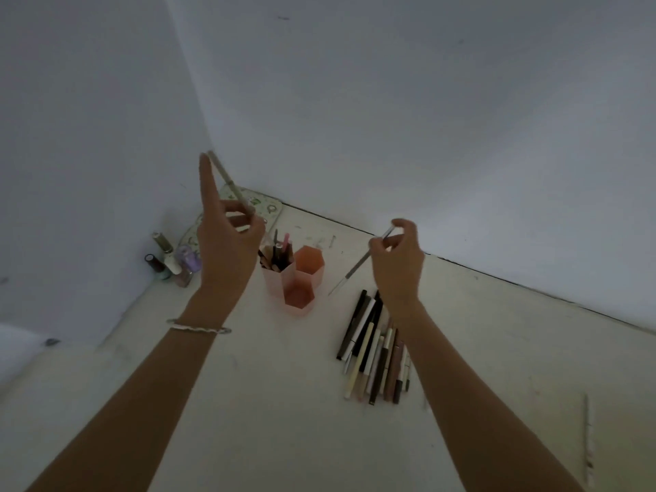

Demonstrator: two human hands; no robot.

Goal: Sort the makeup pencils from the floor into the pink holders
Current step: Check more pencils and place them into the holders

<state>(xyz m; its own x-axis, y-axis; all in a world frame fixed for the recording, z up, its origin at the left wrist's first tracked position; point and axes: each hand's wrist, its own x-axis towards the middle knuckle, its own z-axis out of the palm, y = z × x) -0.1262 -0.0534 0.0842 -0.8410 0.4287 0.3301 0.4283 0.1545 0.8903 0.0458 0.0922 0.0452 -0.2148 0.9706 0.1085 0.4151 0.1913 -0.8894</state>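
Observation:
Three pink hexagonal holders (299, 292) stand joined on the floor near the corner; the back left one (270, 278) holds several pencils, the other two look empty. My left hand (227, 243) is raised above and left of them, gripping a pale pencil (227, 177) that points up, with the index finger stretched along it. My right hand (399, 259) hovers right of the holders and pinches a thin grey pencil (358, 266) slanting down to the left. A pile of several makeup pencils (372, 346) lies on the floor below my right hand.
Several nail polish bottles (172, 262) stand in the corner to the left. A patterned pouch (264, 207) leans against the wall behind the holders. White walls close the corner. A thin stick (588, 438) lies on the floor at the far right.

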